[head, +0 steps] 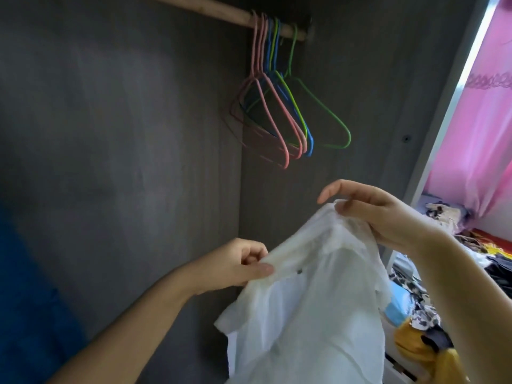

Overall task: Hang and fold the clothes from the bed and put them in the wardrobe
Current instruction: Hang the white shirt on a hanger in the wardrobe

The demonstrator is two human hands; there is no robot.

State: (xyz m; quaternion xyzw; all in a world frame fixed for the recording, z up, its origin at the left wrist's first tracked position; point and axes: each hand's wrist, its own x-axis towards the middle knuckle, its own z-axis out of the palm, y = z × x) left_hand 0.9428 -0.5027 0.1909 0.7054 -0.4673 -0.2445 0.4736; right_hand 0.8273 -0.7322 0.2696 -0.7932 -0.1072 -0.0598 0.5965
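wardrobe: dark grey wood-grain wardrobe interior [124, 120], wooden rail [221, 9] at top.
left hand: left hand [238, 261], thumb and curled fingers [255, 252] pinching shirt edge.
hangers: bare pink, blue and green wire hangers [288, 115] bunched on rail, above hands.
shirt: thin white shirt [313, 300] held up in front of wardrobe, hanging between both hands.
right hand: right hand [385, 214], pinches top of shirt, index finger extended.
bed: heap of mixed coloured clothes [424, 322] at far right, pink curtain [482, 134] behind.

Inside the dark wardrobe [124, 134], open space runs left of the bunched wire hangers [279, 112], which crowd the wooden rail's [221, 9] right end against the side panel. A held-up white shirt [304, 300] blocks the lower right approach
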